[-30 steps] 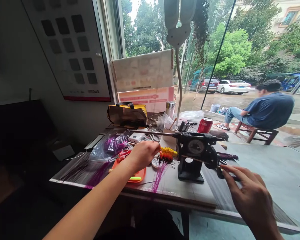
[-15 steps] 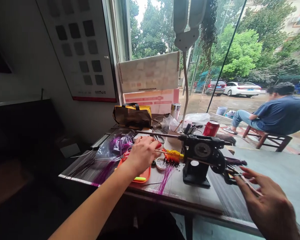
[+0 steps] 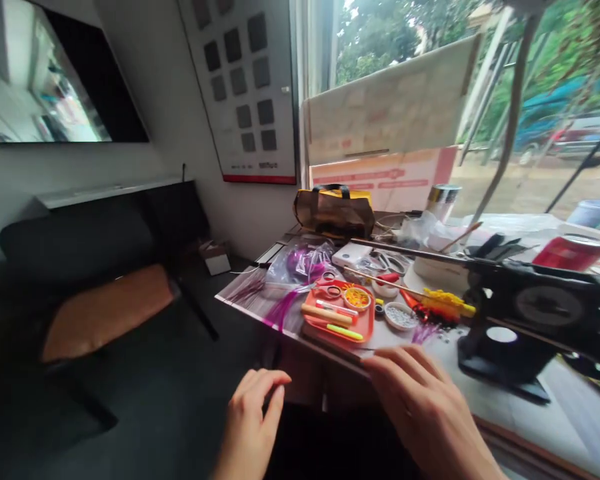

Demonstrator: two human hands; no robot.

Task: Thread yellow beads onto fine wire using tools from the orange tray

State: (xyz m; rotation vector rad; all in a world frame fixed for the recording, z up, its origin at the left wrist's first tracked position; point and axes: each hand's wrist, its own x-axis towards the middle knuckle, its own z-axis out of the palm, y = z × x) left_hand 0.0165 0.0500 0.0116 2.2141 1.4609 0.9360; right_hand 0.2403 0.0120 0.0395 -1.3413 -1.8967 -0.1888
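Currently, in the head view, a yellow, orange and black fringed bundle (image 3: 445, 301) sits to the right of the orange tray (image 3: 367, 324), on a thin rod (image 3: 380, 279); its long axis runs along that rod, one yellow end pointing right, toward the black machine (image 3: 530, 300), while the bare length of rod slants back and left, above the tray's far right side; purple strands (image 3: 425, 333) hang from its underside, to the right of the tray; the left hand (image 3: 253, 410) is in front of the tray and to its left, thumb and forefinger curved with a gap between them, gripping nothing; the right hand (image 3: 425, 403) is in front of the tray and to its right, fingers loosely bent and unclenched, with nothing visible in its grasp; a dish of pale beads (image 3: 401, 316) stands just right of the tray, between it and the bundle.
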